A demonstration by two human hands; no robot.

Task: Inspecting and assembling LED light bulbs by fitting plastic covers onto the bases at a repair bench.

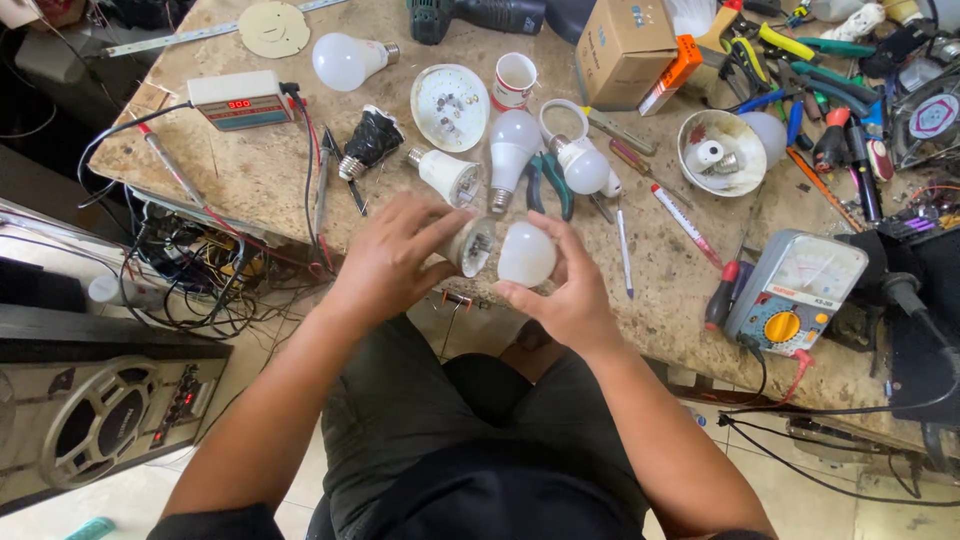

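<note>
while i sit at the near edge of the stone worktop (pixel 230 170), my left hand (pixel 385 265) has its fingers curled around the open bulb base (pixel 470 245), thumb below and fingertips over its rim, so the round board inside faces right. my right hand (pixel 565 290) cups the white dome cover (pixel 526 254) with fingers loosely bent around its far and right side, thumb underneath; dome and base sit just beside each other, pulled apart, above the table's near edge. just beyond my hands lie another bulb base (pixel 447 175), a whole white bulb (pixel 513 140) and green-handled pliers (pixel 552 180). farther left rests a small meter with a red display (pixel 240 100); to the right, near the edge, stands an analog multimeter (pixel 795 290) beside a red-handled screwdriver (pixel 722 290). a cardboard box (pixel 622 45) sits at the far side.
</note>
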